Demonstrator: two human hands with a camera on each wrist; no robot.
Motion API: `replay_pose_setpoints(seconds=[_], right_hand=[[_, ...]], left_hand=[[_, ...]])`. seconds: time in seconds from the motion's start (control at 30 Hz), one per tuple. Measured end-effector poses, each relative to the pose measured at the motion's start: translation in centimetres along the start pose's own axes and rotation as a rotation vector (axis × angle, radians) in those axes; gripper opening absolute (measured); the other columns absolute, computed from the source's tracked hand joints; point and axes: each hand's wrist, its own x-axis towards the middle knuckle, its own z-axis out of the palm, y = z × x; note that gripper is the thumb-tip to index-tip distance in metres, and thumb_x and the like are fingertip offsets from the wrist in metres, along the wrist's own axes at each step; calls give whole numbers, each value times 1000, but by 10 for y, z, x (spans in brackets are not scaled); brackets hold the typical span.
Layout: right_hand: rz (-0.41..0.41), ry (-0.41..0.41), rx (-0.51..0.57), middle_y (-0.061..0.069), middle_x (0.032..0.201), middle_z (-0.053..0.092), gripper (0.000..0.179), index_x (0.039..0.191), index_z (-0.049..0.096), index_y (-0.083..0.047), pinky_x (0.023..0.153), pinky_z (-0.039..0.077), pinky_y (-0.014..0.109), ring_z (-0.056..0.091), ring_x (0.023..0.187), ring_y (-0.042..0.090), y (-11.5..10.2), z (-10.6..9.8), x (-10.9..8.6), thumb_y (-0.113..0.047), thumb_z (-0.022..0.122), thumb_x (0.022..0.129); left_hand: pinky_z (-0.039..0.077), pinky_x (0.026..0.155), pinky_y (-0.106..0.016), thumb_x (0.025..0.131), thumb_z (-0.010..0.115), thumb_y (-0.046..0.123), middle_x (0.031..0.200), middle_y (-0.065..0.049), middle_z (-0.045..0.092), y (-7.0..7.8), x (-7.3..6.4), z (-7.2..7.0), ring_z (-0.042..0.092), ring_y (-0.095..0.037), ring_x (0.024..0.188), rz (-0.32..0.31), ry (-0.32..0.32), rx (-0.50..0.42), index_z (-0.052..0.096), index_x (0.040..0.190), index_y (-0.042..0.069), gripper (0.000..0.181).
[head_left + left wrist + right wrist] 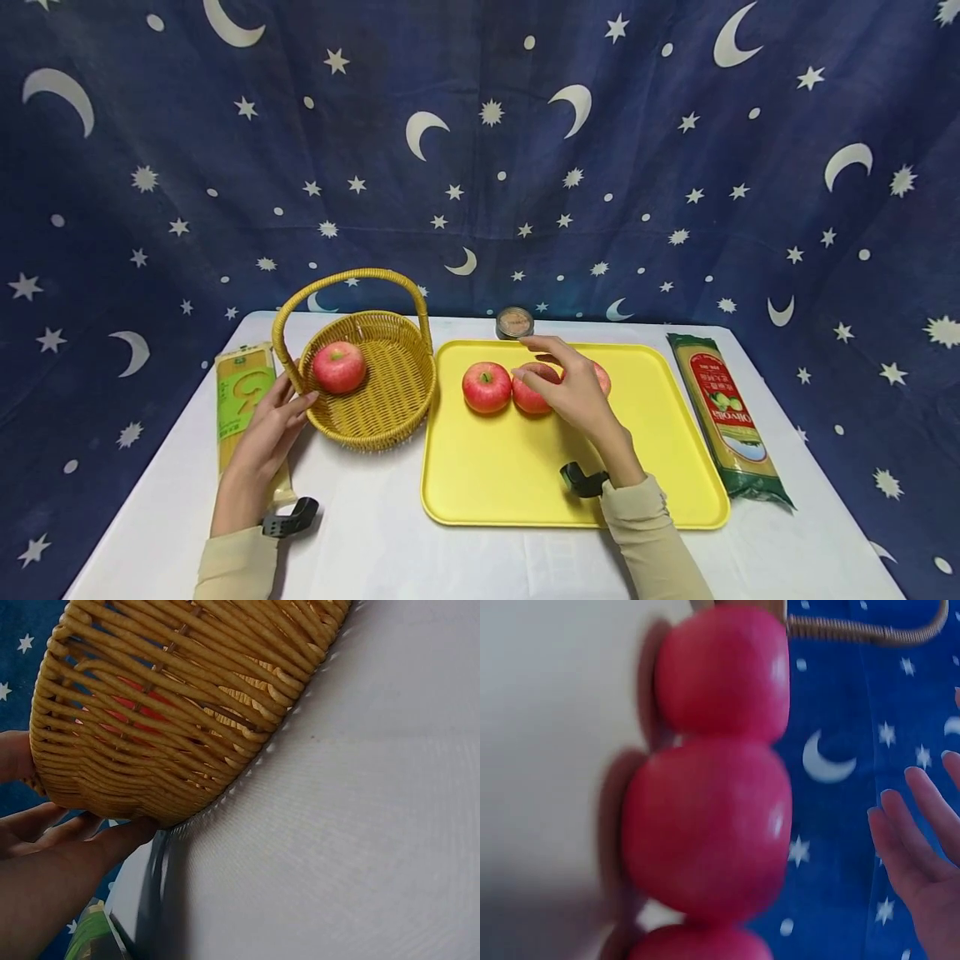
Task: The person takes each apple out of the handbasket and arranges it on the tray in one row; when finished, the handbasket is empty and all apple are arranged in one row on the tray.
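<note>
A golden wicker basket (390, 417) with a tall handle stands left of centre, holding one red apple (339, 367). My left hand (272, 421) grips the basket's left side; in the left wrist view, fingers (52, 829) lie against the woven wall (172, 712). A row of three red apples lies on the yellow tray (517, 475): a left apple (486, 387), a middle apple (529, 393) and a right apple (602, 379), partly hidden by my hand. Over the middle and right ones hovers my right hand (573, 387), fingers spread, holding nothing; the right wrist view shows it apart from the apples (709, 825).
A green-labelled noodle packet (243, 387) lies left of the basket, partly behind my left arm. Right of the tray is a green and red pasta bag (723, 408). A small round jar (514, 322) stands behind the tray, near the starry curtain (480, 167).
</note>
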Motion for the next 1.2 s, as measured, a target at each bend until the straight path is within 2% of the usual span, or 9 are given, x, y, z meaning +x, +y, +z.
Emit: replay_pose_setpoints(seconds=[0.23,0.33,0.43,0.57,0.7,0.83,1.03,1.13,1.2], right_hand=[[-75,-97,3,8,129,69,45,132,68,-13,88,59,56,64,115,30,-19,26,16,-14,81,89],[-84,-142,16,3,127,71,43,131,69,-15,93,58,51,65,115,26,-25,36,22,-19,80,89],[-46,-228,110,0,126,71,40,129,70,-16,101,57,42,67,115,22,-30,46,29,-23,79,90],[-9,-357,211,5,126,71,38,127,71,-15,97,59,35,68,115,27,-34,60,41,-24,79,91],[-49,-443,204,5,126,71,36,126,71,-15,99,57,37,67,118,32,-38,73,53,-24,79,92],[-70,-515,186,1,125,72,35,126,71,-14,101,57,36,67,118,29,-44,87,65,-23,78,92],[-36,-607,176,5,130,71,41,129,69,-8,101,55,28,66,120,19,-57,108,84,-18,79,90],[-19,-649,170,8,133,69,44,131,68,-6,103,54,29,63,127,26,-62,118,94,-17,79,90],[-18,-684,127,8,136,68,46,133,67,-7,105,53,29,60,131,29,-64,124,101,-20,79,91]], left_hand=[[13,129,-48,105,53,10,175,0,0,1,0,0,9,-24,160,-1,0,0,0,167,29,84],[13,129,-47,105,54,11,175,0,0,1,-1,1,10,-24,160,2,0,4,0,167,28,84],[14,129,-47,105,53,10,175,-1,0,0,-1,1,11,-24,159,9,-5,4,1,167,27,83],[15,129,-46,105,54,11,175,-2,2,0,0,-1,14,-24,158,19,-10,7,2,167,27,82],[17,129,-46,105,54,10,175,-2,3,0,0,-1,14,-24,158,20,-6,5,2,167,26,82],[16,129,-45,104,55,9,175,0,1,-1,0,-1,13,-23,158,5,7,-9,2,167,27,84],[35,120,-25,104,55,11,175,-3,5,-2,1,-2,23,-18,154,40,-12,-5,4,167,24,82],[40,110,-17,104,56,11,175,-5,6,-3,1,-3,26,-16,152,63,-25,-12,3,167,22,83],[39,112,-18,104,57,11,175,-5,5,-3,1,-4,26,-16,152,64,-25,-12,3,167,21,84]])
